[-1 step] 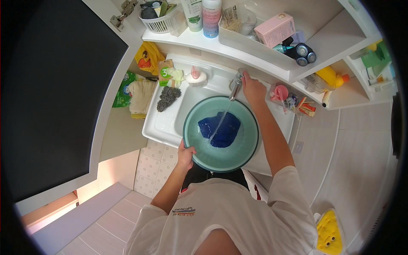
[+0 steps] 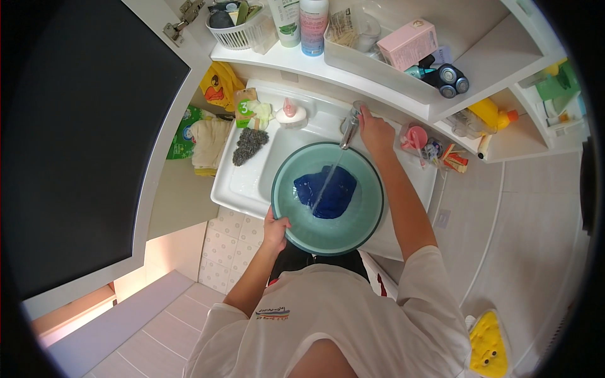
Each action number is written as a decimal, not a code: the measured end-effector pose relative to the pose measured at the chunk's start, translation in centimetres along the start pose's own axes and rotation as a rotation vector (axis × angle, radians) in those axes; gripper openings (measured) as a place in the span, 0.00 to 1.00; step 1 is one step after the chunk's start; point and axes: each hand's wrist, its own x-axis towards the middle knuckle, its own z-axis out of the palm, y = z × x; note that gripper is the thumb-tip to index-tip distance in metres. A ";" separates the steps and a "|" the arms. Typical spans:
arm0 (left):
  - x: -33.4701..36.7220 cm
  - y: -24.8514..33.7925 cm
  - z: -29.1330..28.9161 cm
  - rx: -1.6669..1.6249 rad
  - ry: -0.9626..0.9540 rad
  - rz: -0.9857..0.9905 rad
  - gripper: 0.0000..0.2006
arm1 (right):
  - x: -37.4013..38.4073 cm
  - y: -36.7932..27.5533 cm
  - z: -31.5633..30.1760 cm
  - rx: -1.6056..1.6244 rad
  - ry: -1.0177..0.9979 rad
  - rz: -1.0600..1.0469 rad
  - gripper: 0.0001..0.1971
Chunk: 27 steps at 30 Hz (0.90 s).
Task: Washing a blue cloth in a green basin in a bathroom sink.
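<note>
A round green basin (image 2: 302,236) rests over the white sink (image 2: 242,183). A dark blue cloth (image 2: 337,198) lies bunched in water inside it. From the chrome faucet (image 2: 348,133) a thin stream runs down onto the cloth. My left hand (image 2: 275,232) grips the basin's near-left rim, thumb over the inside, the other fingers mostly hidden beneath. At the back of the sink my right hand (image 2: 377,132) is closed on the faucet's handle (image 2: 359,106), its fingertips partly hidden.
Left of the basin, a grey scouring pad (image 2: 250,146) and a soap bottle (image 2: 290,114) sit on the sink. Above runs a white shelf (image 2: 315,66) with bottles, a basket and a shaver (image 2: 449,79). A pink cup (image 2: 416,137) stands right. An open mirrored door (image 2: 94,145) fills the left.
</note>
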 end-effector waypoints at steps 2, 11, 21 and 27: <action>-0.1 0.0 -0.2 -0.007 0.006 0.002 0.37 | 0.0 -0.5 -0.5 -0.012 -0.016 -0.007 0.17; -0.3 0.1 0.0 -0.018 0.008 -0.001 0.36 | 0.0 -0.7 -1.0 -0.006 -0.042 0.001 0.17; 0.0 -0.2 -0.1 -0.022 0.028 0.010 0.35 | 0.0 -0.7 -1.1 0.017 -0.065 0.015 0.17; 0.0 -0.2 -0.2 -0.015 0.018 0.011 0.36 | 0.0 -0.8 -1.2 0.012 -0.084 0.029 0.18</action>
